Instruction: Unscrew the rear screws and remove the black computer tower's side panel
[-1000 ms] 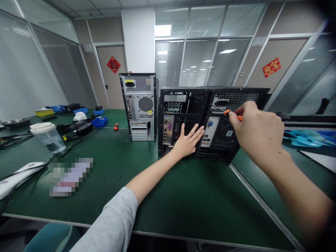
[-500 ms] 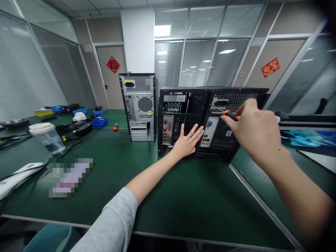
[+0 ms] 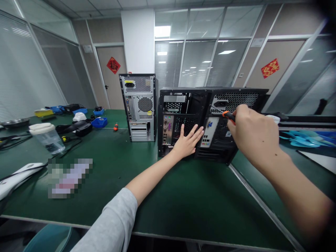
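Black case (image 3: 237,97) by table seam (image 3: 249,186); left hand (image 3: 186,141) flat, right hand (image 3: 256,134) around screwdriver (image 3: 228,114).

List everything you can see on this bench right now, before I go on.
grey computer case: one, silver-grey, upright, mid-table.
black computer cases: two, black, side by side right of it, backs facing camera.
screwdriver: one, orange-black handle, tip at the right-hand black case.
lidded container: one, clear, white lid, table's left.
bins: several, blue, far left.
table: one, green, under everything.
door signs: two, red, far wall.
left hand: one, flat against the black computer cases, fingers spread.
right hand: one, closed round the screwdriver.
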A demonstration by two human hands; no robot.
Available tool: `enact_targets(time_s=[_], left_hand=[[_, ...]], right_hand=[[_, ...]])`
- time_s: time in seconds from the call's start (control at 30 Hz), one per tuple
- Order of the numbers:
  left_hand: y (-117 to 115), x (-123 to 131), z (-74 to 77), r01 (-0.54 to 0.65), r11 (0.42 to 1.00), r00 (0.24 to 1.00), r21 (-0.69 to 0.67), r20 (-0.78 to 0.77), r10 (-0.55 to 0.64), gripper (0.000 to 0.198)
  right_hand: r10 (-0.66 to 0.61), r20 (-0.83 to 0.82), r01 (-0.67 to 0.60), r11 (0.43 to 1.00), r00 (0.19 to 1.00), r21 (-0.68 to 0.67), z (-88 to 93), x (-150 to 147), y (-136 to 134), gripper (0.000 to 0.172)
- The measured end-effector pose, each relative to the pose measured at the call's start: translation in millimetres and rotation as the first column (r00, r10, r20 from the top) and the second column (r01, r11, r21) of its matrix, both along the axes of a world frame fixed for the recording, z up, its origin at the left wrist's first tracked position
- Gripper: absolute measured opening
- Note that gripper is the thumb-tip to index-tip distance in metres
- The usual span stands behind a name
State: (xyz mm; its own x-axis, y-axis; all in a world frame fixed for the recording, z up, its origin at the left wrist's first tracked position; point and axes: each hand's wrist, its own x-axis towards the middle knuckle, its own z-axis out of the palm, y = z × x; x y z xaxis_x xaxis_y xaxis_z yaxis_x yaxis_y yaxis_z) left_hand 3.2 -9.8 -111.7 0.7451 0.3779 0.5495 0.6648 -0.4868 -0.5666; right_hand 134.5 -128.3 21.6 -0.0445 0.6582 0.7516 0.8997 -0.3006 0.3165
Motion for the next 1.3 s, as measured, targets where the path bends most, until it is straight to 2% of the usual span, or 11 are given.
enact_targets(time_s=[0.13,0.33,0.47,0.6,0.93,1.1,1.3], left_hand=[[-0.1,0.6,-0.4,-0.001,1.0,1.0,-0.001,0.0,0.001,0.079],[0.9,0.7,-1.3,0.008,1.0,1.0,-0.002,0.013,-0.008,0.078],[1.5,1.0,-1.6,0.017,1.0,1.0,-0.004,0.019,-0.016,0.077],[1.6,1.5,-2.5,0.021,1.0,0.999,-0.004,0.025,-0.021,0.077],[0.1,0.2,-1.0,0.02,1.0,1.0,-0.022,0.014,-0.02,0.08],[-0.6,0.3,-0.4,0.017,0.999,1.0,-0.038,0.01,-0.016,0.078],[0.2,0.5,-0.8,0.017,0.999,1.0,-0.038,0.01,-0.016,0.079]], right_hand=[[-0.007,0.125,0.001,0.999,0.992,0.05,-3.7,1.4,-1.3,0.015],[0.031,0.183,-0.039,0.999,0.983,0.037,-0.5,0.8,-2.3,0.014],[0.034,0.182,-0.037,0.999,0.983,0.009,1.4,1.5,-2.0,0.018],[0.026,0.186,-0.022,0.999,0.982,-0.024,2.6,3.4,-0.5,0.014],[0.048,0.171,-0.047,0.999,0.984,-0.013,3.8,5.3,-0.6,0.02],[0.023,0.149,-0.02,1.0,0.989,-0.019,3.9,2.7,-1.2,0.021],[-0.008,0.088,0.014,0.998,0.996,-0.058,5.1,-1.2,-1.6,0.032]])
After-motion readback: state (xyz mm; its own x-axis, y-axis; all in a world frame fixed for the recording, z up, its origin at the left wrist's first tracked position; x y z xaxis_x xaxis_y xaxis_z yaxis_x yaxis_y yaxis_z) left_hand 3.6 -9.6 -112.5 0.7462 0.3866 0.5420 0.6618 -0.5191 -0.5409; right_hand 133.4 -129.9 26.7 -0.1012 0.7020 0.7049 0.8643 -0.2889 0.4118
